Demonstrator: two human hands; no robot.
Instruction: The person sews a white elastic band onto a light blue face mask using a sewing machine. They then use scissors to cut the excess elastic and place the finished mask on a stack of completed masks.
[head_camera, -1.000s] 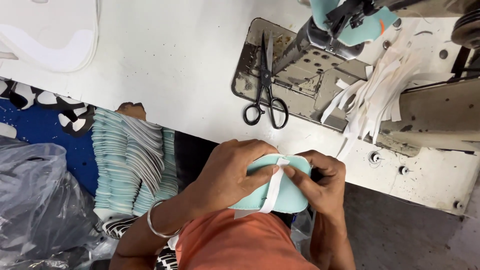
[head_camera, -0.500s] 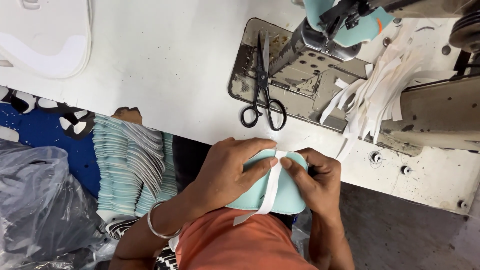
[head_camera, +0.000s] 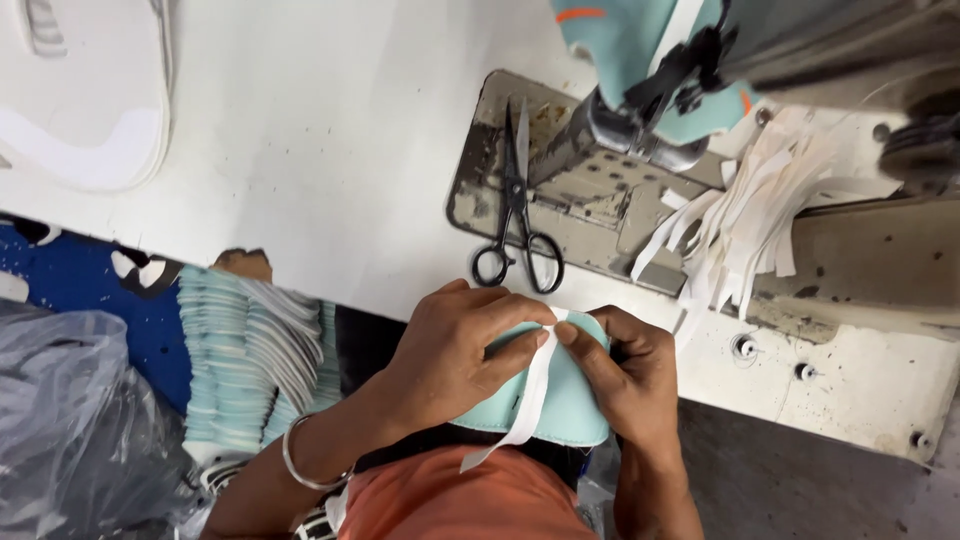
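Observation:
Both my hands hold a light teal padded fabric piece (head_camera: 570, 410) at the near edge of the white sewing table (head_camera: 300, 180). A white tape strip (head_camera: 522, 405) lies over the piece and hangs down towards my lap. My left hand (head_camera: 450, 355) covers the piece's left side, its fingers pressing the strip's top end. My right hand (head_camera: 625, 375) grips the right side, its fingertip meeting the left fingers on the strip.
Black scissors (head_camera: 518, 215) lie on the metal plate (head_camera: 590, 215) of the sewing machine (head_camera: 680, 90). A bundle of white tape strips (head_camera: 745, 225) hangs to the right. A stack of teal and white pieces (head_camera: 250, 350) sits lower left beside a grey plastic bag (head_camera: 70, 430).
My hands and the teal piece have stayed at the table's edge. The fingers have shifted slightly along the strip's top end.

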